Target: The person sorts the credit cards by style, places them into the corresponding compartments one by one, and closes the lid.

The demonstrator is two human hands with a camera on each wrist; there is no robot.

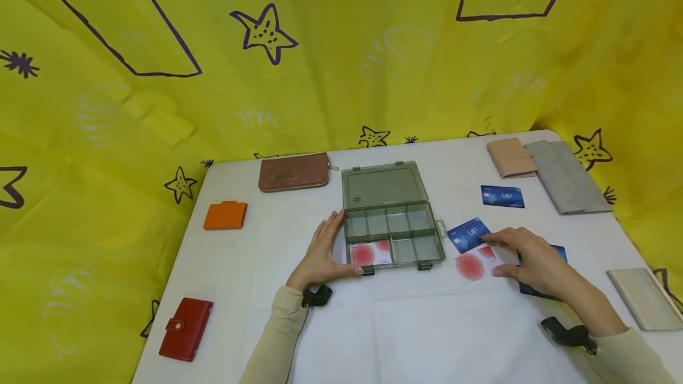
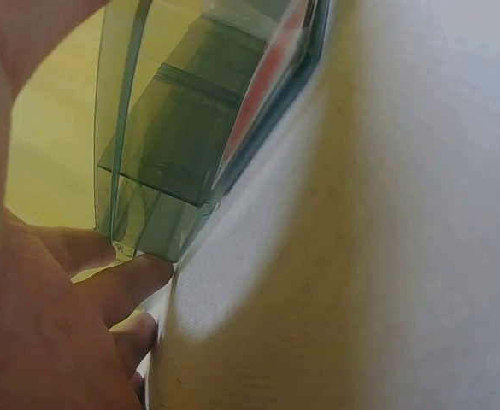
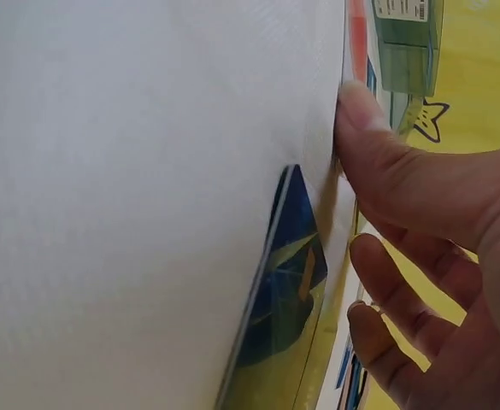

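Observation:
A grey-green translucent compartment box [image 1: 395, 236] lies with its lid [image 1: 383, 185] raised. My left hand [image 1: 322, 253] rests against its left side, thumb along the front edge by a latch. In the left wrist view, fingertips [image 2: 151, 269] touch the box corner. A white card with red circles [image 1: 368, 253] lies in the front left compartment. At the box's right, my right hand [image 1: 533, 259] pinches another white card with red circles [image 1: 471, 266] between thumb and index finger. The index fingertip also overlaps a blue VIP card [image 1: 468, 234]. Another blue card [image 1: 557, 253] is partly hidden under this hand.
Another VIP card [image 1: 503, 196] lies farther back. A brown wallet [image 1: 294, 172], orange card holder [image 1: 226, 216] and red wallet [image 1: 187, 329] lie left. Tan [image 1: 511, 157], grey [image 1: 568, 176] and beige [image 1: 645, 299] wallets lie right. A yellow patterned cloth [image 1: 331, 93] hangs behind the table.

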